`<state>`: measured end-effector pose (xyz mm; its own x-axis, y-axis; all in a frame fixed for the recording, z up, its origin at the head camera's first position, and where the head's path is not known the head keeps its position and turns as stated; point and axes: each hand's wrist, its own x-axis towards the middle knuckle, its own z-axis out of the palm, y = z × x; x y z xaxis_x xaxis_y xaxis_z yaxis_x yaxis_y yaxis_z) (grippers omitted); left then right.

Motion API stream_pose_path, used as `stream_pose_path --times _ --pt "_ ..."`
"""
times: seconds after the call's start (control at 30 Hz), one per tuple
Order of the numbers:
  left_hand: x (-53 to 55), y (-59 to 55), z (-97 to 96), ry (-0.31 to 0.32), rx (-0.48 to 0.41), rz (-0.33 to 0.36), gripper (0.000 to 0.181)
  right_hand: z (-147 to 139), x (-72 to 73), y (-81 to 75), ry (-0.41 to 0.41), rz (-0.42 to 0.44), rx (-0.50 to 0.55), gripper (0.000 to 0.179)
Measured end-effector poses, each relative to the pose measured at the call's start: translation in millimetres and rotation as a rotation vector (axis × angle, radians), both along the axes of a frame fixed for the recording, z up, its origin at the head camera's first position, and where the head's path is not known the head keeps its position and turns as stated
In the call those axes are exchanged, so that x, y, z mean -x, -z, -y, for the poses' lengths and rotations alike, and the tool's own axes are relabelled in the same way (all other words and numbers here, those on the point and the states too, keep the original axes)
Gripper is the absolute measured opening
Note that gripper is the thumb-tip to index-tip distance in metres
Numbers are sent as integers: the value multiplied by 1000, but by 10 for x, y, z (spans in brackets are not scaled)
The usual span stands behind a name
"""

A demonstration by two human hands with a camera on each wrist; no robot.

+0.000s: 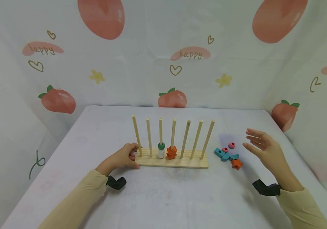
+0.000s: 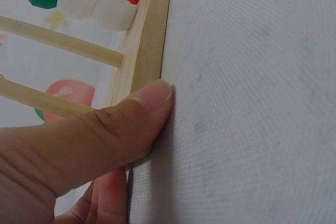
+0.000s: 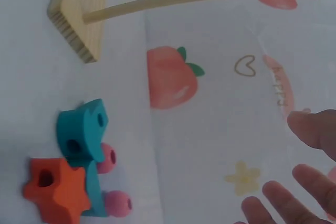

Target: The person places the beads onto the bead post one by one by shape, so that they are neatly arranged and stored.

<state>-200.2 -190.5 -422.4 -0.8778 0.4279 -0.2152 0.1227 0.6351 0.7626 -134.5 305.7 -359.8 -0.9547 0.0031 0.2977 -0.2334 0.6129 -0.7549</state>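
Observation:
My left hand (image 1: 123, 156) grips the left end of a wooden peg rack (image 1: 152, 162), thumb (image 2: 152, 95) against the front edge of its base. Several upright pegs rise from the base. On the third peg from the left, a green bead (image 1: 161, 146) sits above white beads (image 2: 113, 13). The peg to its right bears orange star beads (image 1: 171, 152). My right hand (image 1: 267, 151) is held in the air, fingers extended and apart, with nothing in it. It is to the right of loose teal blocks (image 1: 219, 152), pink beads (image 1: 231, 145) and an orange star bead (image 1: 236, 164).
The white-covered table (image 1: 163, 200) meets a white backdrop (image 1: 140, 73) printed with peaches, hearts and flowers. The loose beads lie together just right of the rack. A black wrist mount (image 1: 117, 183) sits on the left wrist, another mount (image 1: 266, 188) on the right.

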Motion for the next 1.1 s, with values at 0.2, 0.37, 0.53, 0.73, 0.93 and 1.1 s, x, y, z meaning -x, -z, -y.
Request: stream_pose_path --times 0.2,0.37,0.53,0.73,0.93,1.1 --pt "-7 -7 -2 -1 -8 10 77 -76 -65 172 -9 219 -116 58" --pt "-10 -11 -5 -5 -4 9 76 -93 -68 333 -21 379 -149 63" --pt "-10 -8 -7 -13 0 18 77 -125 -50 466 -36 484 -155 67" --pt "1 22 7 -20 1 17 78 -112 -26 526 -34 538 -153 67" --pt "9 39 21 -12 -10 20 81 -80 14 537 -16 546 -182 68" --pt "7 36 23 -14 -12 32 82 -64 25 525 -17 558 -188 69"
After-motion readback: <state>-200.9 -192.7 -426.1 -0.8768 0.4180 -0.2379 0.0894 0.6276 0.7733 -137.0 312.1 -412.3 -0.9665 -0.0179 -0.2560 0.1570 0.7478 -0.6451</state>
